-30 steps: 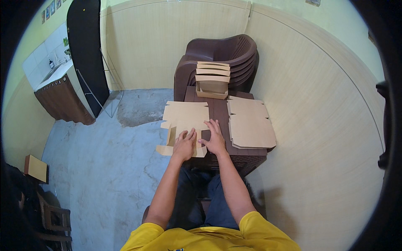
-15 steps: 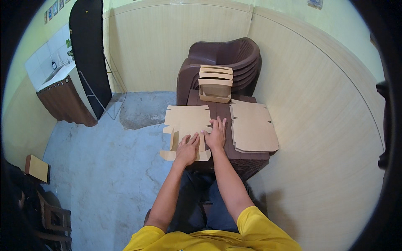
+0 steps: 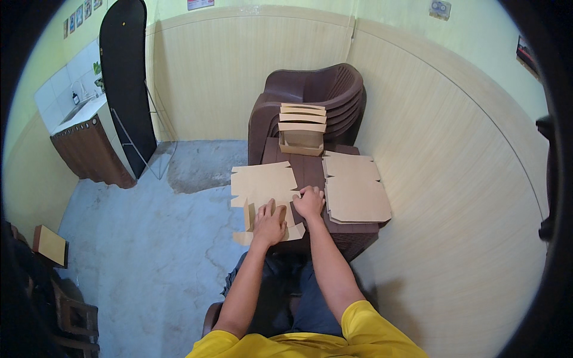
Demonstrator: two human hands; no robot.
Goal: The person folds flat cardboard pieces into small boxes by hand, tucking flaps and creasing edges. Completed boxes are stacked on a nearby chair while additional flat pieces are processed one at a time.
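Observation:
A partly folded cardboard box blank (image 3: 262, 182) lies on the brown table in front of me. Its left side flap stands up, and tabs jut out along the near edge. My left hand (image 3: 270, 225) presses on the near part of the blank with its fingers spread. At the blank's right edge, my right hand (image 3: 308, 203) has bent fingers, with the thumb against a side flap; its fingertips are partly hidden. A stack of flat cardboard blanks (image 3: 357, 188) rests right of my right hand.
Several folded cardboard boxes (image 3: 302, 138) sit nested at the table's far end. Behind them stand stacked brown plastic chairs (image 3: 313, 83). The brown table (image 3: 307, 167) shows between the blanks. A panelled wall (image 3: 441, 197) runs along the right; a black ironing board (image 3: 123, 83) leans at the far left.
My right hand's fingers have gone from stretched out to curled at the blank's right edge. My left hand's fingers have spread on the blank. The whole view has shifted slightly.

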